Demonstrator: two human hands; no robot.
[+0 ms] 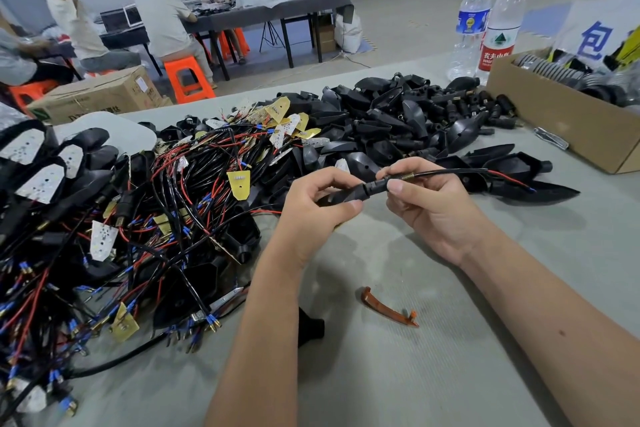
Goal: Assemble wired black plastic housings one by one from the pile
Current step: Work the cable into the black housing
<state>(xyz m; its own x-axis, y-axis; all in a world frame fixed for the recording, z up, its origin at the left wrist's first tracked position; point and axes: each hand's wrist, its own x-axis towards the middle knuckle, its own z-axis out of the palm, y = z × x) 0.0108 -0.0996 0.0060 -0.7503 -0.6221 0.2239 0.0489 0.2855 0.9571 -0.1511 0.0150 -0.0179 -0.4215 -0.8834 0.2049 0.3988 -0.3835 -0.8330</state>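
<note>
My left hand point(320, 199) grips a black plastic housing point(349, 192) above the grey table. My right hand point(426, 196) pinches the housing's black stem point(379, 185) where a small metal spring point(408, 176) and a black cable point(450, 171) come out; the cable runs right and ends in red and black leads point(509, 178). A pile of wired boards and cables point(173, 184) lies to the left. A heap of empty black housings point(391, 118) lies behind my hands.
An orange lens strip point(388, 308) lies on the table point(433, 340) in front of me. A cardboard box point(568, 121) of parts stands at the right, two water bottles point(491, 21) behind it. Scissors point(221, 303) lie at the pile's edge. People sit at a far table.
</note>
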